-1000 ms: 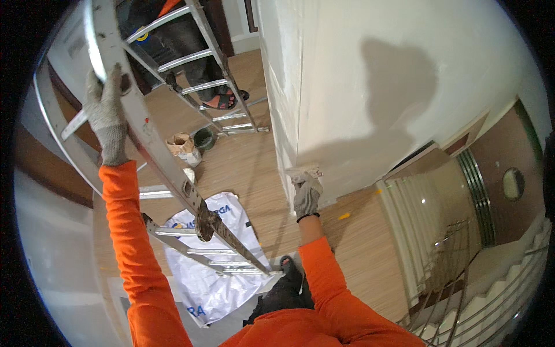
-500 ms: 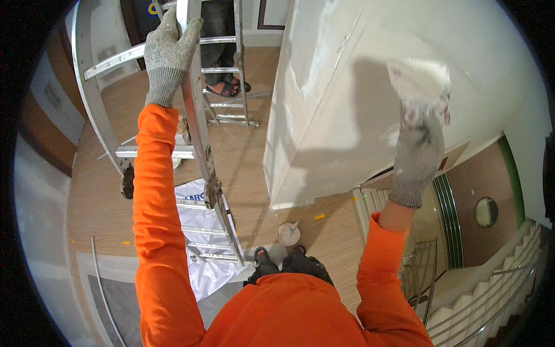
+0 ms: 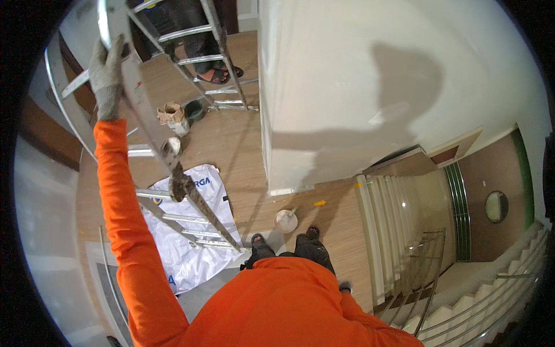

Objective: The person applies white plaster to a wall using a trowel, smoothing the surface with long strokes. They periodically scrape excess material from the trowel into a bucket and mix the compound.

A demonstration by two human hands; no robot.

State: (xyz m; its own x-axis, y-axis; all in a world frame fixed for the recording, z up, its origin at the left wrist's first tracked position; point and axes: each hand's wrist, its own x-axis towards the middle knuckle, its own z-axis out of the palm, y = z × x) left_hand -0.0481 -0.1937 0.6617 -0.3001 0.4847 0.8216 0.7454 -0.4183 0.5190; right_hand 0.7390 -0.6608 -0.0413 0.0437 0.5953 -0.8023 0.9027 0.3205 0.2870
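One hand shows — the left hand [image 3: 107, 72], gloved, at eleven o'clock, wrapped tight around the ladder [image 3: 139, 98] rail. That ladder slants down toward six o'clock, its feet on a white sheet [image 3: 191, 243]. Right hand is out of sight. Near the shoes — a small bucket [image 3: 285, 220] on the floor [image 3: 243, 144].
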